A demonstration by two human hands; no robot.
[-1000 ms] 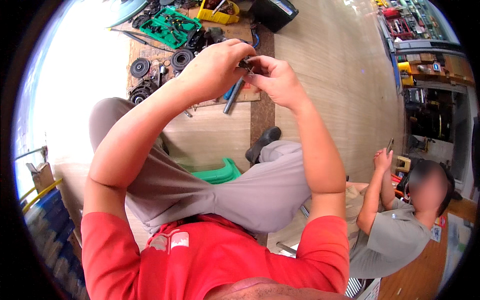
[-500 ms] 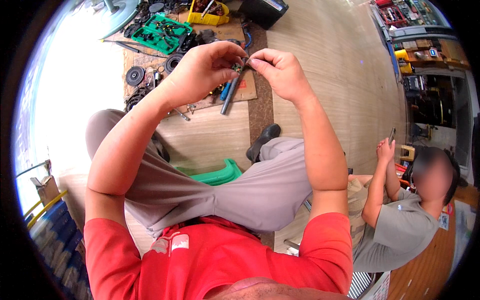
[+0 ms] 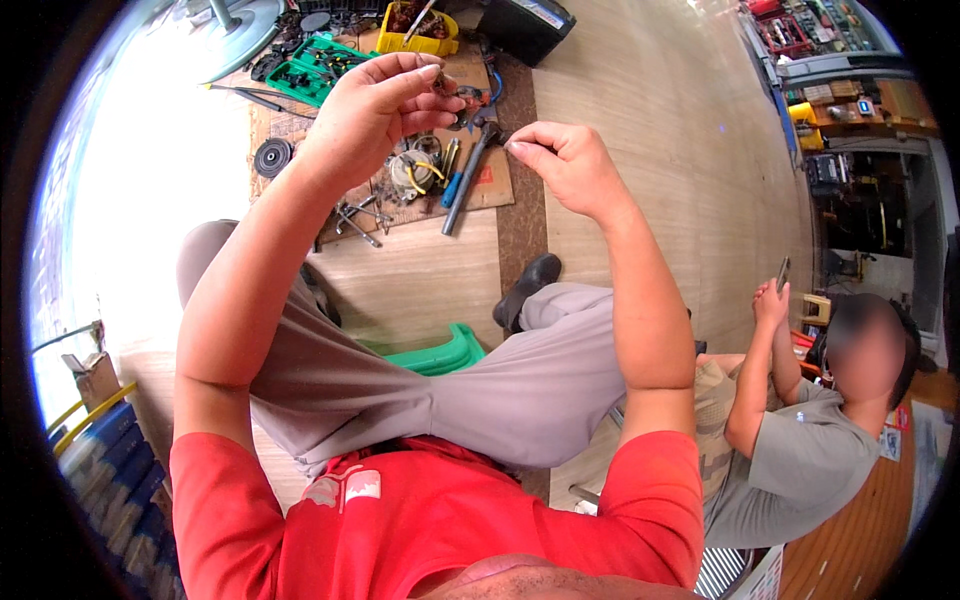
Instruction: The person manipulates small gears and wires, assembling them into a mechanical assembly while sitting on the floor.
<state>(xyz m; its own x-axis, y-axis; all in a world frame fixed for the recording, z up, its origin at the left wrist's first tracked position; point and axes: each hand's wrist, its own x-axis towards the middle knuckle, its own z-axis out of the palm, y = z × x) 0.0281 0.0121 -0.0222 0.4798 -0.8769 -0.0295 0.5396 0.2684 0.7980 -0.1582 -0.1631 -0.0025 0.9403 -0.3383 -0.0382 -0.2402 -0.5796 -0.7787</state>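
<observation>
Small, irregular dark part [image 3: 440,88] in pinching left hand [image 3: 362,112]; right hand [image 3: 577,168] pinched, contents unclear

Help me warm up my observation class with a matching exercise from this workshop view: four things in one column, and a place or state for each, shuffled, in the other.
Things
1. small dark part
2. right hand
3. black box
4. green case

Places and states
A. to the left of the yellow bin, with black parts inside
B. in the left hand
C. in a pinching pose
D. to the right of the yellow bin

Right pairs: 1-B, 2-C, 3-D, 4-A
</observation>
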